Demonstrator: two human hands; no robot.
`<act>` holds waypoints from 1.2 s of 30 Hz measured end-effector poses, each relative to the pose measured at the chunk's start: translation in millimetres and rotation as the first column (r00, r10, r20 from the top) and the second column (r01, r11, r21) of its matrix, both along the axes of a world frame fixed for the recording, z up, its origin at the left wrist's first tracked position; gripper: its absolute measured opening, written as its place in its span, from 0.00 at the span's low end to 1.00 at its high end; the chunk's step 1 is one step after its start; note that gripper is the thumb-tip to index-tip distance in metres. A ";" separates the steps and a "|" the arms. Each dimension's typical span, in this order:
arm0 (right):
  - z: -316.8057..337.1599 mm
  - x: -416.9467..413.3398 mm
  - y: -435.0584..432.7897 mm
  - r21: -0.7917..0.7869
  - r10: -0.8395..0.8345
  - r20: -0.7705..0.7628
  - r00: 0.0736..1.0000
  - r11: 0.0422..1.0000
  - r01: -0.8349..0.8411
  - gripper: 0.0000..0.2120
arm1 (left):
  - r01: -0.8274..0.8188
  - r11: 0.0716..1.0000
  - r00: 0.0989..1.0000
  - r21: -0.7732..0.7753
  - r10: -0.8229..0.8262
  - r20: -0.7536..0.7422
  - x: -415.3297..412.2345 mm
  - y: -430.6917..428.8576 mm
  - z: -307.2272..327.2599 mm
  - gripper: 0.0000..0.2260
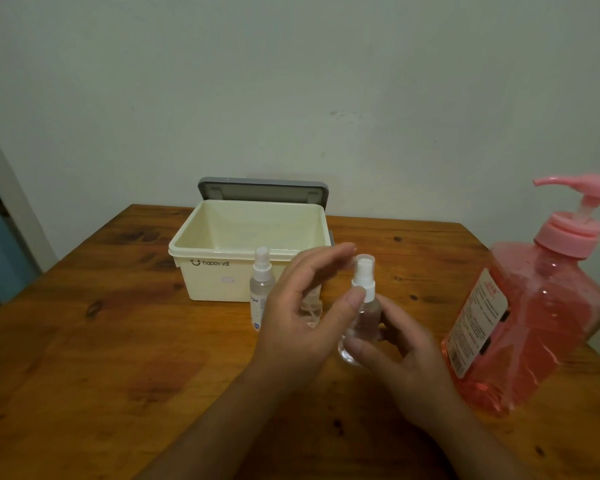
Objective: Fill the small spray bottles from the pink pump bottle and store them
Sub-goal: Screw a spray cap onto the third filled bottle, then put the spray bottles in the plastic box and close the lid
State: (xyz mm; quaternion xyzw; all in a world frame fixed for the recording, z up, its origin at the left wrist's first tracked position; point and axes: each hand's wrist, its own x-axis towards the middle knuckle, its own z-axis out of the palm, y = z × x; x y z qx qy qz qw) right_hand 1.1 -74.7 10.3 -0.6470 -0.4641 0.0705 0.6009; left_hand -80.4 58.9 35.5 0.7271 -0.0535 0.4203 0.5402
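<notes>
1. Handily, the pink pump bottle (527, 323) stands on the worktop (84, 341) right of the cream box (222, 282), ready for filling.
2. The cream box has its lid (264, 190) up for storing.
3. The right hand (406, 358) wraps its grip round the held spray bottle (362, 323) before the box, steadying it.
4. The left hand (302, 306) pinches its white top, probably to unscrew it.
5. A second spray bottle (261, 289) waits upright before the box.

Seemingly "happy.ydl" on cream box (215, 287)
</notes>
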 end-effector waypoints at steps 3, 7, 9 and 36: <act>0.8 1.6 -2.0 -0.009 -0.036 -0.005 0.999 0.999 0.036 0.19 | -0.148 0.987 0.984 0.056 0.141 0.108 -3.4 12.1 3.8 0.15; 4.6 5.6 -1.8 -0.043 -0.086 0.008 0.996 0.995 0.086 0.21 | -0.278 0.957 0.947 0.078 0.259 0.192 -7.3 37.2 5.9 0.13; 10.1 6.5 1.8 -0.042 -0.098 0.006 0.995 0.994 0.099 0.22 | -0.333 0.936 0.928 0.111 0.305 0.213 -9.4 49.4 4.8 0.14; 92.3 82.1 144.2 -0.547 0.019 0.443 0.896 0.798 0.253 0.25 | -0.338 0.935 0.917 0.109 0.353 -0.186 -7.0 74.9 -17.3 0.21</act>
